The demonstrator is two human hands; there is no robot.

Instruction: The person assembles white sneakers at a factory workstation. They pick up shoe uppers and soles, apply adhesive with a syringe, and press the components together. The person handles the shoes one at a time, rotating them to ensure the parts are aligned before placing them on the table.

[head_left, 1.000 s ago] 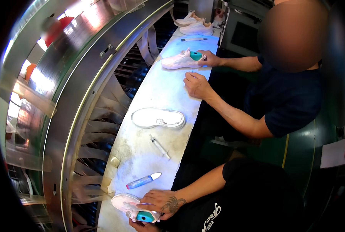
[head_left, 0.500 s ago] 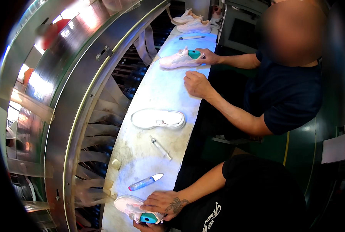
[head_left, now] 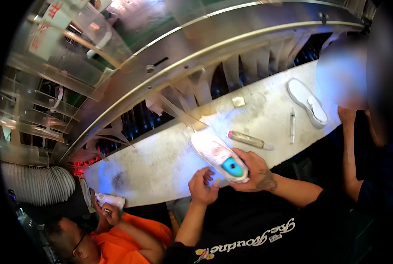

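A pale sneaker (head_left: 209, 147) with a turquoise insert (head_left: 233, 167) in its opening is tilted over the near edge of a long white worktop, its toe pointing away to the left. My right hand (head_left: 257, 172), tattooed near the wrist, wraps round its heel end. Just left of the shoe, my left hand (head_left: 202, 186) is apart from it, fingers loosely bent and spread, with nothing visible in them. Beyond my right hand lies a slim tube (head_left: 248, 139) with a red end and a pale tip. Farther right are a clear syringe (head_left: 293, 126) and a white shoe sole (head_left: 300, 94).
The worktop (head_left: 157, 163) runs along a curved metal machine guard (head_left: 161, 75) hung with clear plastic strips. A small yellowish block (head_left: 238, 102) sits by its far edge. A co-worker in orange (head_left: 139, 233) handles a white shoe (head_left: 110, 200) at left; another person's arm (head_left: 348, 154) is at right.
My view has swung left, bringing the orange-clad co-worker in. My left hand has come off the sneaker, while my right hand has shifted to its heel end.
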